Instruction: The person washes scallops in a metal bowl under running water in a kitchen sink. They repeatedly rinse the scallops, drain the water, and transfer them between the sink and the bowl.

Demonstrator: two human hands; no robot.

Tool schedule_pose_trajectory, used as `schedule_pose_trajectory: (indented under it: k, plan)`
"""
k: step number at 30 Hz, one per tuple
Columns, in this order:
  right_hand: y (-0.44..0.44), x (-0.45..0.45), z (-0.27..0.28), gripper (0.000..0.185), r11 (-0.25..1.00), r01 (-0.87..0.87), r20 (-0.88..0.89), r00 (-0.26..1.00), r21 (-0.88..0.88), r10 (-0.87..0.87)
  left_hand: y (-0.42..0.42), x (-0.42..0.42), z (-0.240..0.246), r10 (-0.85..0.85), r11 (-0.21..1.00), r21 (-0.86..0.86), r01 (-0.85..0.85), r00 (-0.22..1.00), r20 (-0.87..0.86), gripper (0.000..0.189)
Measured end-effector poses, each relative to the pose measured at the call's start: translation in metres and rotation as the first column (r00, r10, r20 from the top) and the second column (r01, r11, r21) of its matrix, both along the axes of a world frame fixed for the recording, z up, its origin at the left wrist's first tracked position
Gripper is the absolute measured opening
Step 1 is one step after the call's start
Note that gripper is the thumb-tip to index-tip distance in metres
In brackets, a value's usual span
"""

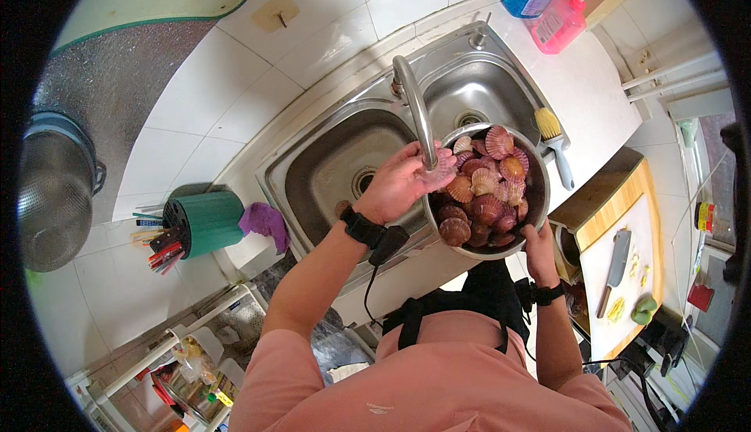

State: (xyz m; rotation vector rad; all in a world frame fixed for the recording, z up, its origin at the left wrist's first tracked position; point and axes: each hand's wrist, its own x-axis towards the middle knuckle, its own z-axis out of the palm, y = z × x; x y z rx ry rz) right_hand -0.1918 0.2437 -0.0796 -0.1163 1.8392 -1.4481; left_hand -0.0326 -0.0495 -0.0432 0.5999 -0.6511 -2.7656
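Observation:
My left hand [390, 183] is under the spout of the curved metal faucet [413, 98], beside the bowl's left rim. Between its fingers and thumb is a pale pink, ridged thing that looks like a scallop [440, 175], partly hidden by the spout. My right hand [538, 250] grips the lower right side of a round metal bowl [544, 188]. Purple, orange and brown scallops [484, 181] fill much of the bowl, which is tilted over the front of the double steel sink [317, 150]. Another brown scallop [342, 206] shows in the left basin, behind my wrist.
A yellow-bristled brush [554, 133] lies on the sink's right edge. Soap bottles [560, 24] stand at the back right. Right of me, a cutting board [610, 332] carries a cleaver [616, 268], chopped pieces and a green vegetable [644, 310]. A green utensil holder [211, 224] and purple cloth [265, 225] are left.

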Motion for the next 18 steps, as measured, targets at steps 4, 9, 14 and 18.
schedule_pose_trajectory:
  k: [4, 9, 14, 18]
  plan:
    - [-0.001, 0.001, 0.001, 0.035, 1.0, 0.003, -0.016, 1.0, 0.006, -0.002, -0.017, 0.027, -0.012, 0.034, 0.934, -0.358, -0.01, 0.998, 0.061, 0.025]
    - [-0.004, 0.003, 0.004, 0.034, 0.999, 0.037, 0.006, 0.999, -0.034, -0.037, -0.067, 0.098, -0.096, 0.294, 0.908, -0.418, -0.033, 0.76, 0.58, 0.028]
    - [-0.003, 0.001, 0.007, 0.031, 0.998, 0.002, -0.018, 1.0, 0.057, -0.001, -0.082, 0.143, -0.198, 0.43, 0.07, -0.009, 0.997, -0.022, 0.902, 0.061]
    - [-0.003, 0.001, 0.007, 0.031, 0.999, -0.004, -0.007, 1.0, 0.052, 0.004, -0.058, 0.158, -0.232, 0.446, 0.196, 0.006, 0.981, -0.094, 0.89, 0.094]
